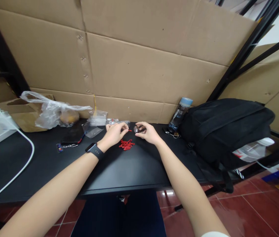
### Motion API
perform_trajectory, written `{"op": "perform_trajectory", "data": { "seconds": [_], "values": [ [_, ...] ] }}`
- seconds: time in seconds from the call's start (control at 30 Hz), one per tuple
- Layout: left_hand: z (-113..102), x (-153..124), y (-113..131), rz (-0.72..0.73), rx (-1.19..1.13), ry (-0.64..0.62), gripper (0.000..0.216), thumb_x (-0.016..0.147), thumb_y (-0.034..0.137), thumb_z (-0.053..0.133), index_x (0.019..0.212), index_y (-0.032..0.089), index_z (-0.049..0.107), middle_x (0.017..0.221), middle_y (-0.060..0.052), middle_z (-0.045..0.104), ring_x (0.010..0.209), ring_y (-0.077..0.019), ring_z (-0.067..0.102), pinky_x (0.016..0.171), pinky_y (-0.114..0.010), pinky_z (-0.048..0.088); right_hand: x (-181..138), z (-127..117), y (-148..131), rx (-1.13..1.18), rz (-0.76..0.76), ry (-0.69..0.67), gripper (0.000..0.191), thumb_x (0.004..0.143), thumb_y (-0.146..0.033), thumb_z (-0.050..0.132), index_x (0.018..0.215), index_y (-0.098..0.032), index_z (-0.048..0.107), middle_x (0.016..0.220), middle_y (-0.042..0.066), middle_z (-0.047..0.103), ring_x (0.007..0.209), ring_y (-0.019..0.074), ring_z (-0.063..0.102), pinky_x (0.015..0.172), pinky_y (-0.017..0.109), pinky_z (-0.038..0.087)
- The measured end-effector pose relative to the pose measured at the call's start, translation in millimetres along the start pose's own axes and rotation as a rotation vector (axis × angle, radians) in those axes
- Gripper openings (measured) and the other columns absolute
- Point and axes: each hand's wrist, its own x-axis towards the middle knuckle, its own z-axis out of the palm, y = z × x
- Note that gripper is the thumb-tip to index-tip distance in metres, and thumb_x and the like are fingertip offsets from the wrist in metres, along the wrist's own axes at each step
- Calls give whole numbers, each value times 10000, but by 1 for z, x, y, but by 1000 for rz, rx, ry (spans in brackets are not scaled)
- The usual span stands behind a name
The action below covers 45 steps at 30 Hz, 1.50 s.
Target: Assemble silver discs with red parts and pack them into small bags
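Observation:
My left hand point(114, 134) is closed in a pinch, and a short red cord end point(129, 130) sticks out from its fingertips. Facing it, my right hand point(149, 133) grips a small round, shiny, dark and clear piece point(136, 129) between thumb and fingers; its exact kind is too small to tell. The cord end points towards this piece, with a narrow gap between them. Just below both hands, a loose heap of red cord point(127, 144) lies on the black table point(129, 171). Whether the cord end joins the heap is hidden.
Small clear plastic bags point(97, 119) lie behind my left hand. Farther left are a black phone point(72, 135), a keychain point(66, 146), a tied plastic bag point(53, 113) and a white cable point(32, 154). A bottle point(178, 115) and black backpack point(225, 128) stand right. Cardboard point(139, 72) closes the back.

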Motion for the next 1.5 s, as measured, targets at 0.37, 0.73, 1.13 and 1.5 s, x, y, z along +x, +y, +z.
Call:
{"op": "perform_trajectory", "data": {
  "seconds": [0.37, 0.73, 1.13, 1.5],
  "values": [
    [-12, -3, 15, -20, -100, 159, 186, 926, 355, 598, 992, 280, 755, 1074, -16, 768, 1054, -240, 647, 903, -394, 364, -2, 23, -29, 430, 50, 53, 576, 659, -341, 852, 1175, -260, 608, 1173, 70, 642, 980, 208, 678, 771, 318, 573],
    [-1, -6, 16, 132, 3, 312, 167, 967, 358, 577, 966, 270, 719, 1265, -58, 586, 1222, -266, 504, 968, -435, 300, -5, 23, -37, 714, 44, 25, 677, 647, -338, 880, 1248, -293, 571, 1288, 56, 598, 1114, 224, 634, 988, 418, 565],
    [4, -6, 14, 186, 34, 344, 169, 957, 359, 581, 946, 247, 707, 1227, -80, 556, 1173, -272, 480, 989, -455, 349, -4, 28, -36, 654, -7, 39, 631, 649, -343, 884, 1205, -269, 596, 1242, 59, 634, 1079, 218, 655, 1048, 439, 525],
    [5, -6, 11, 227, 60, 353, 104, 936, 272, 593, 931, 236, 690, 1182, -84, 571, 1162, -276, 487, 968, -457, 365, -5, 34, -36, 619, 11, 74, 532, 627, -345, 889, 1074, -242, 621, 1186, 55, 652, 1044, 219, 670, 953, 406, 573]
  ]
}}
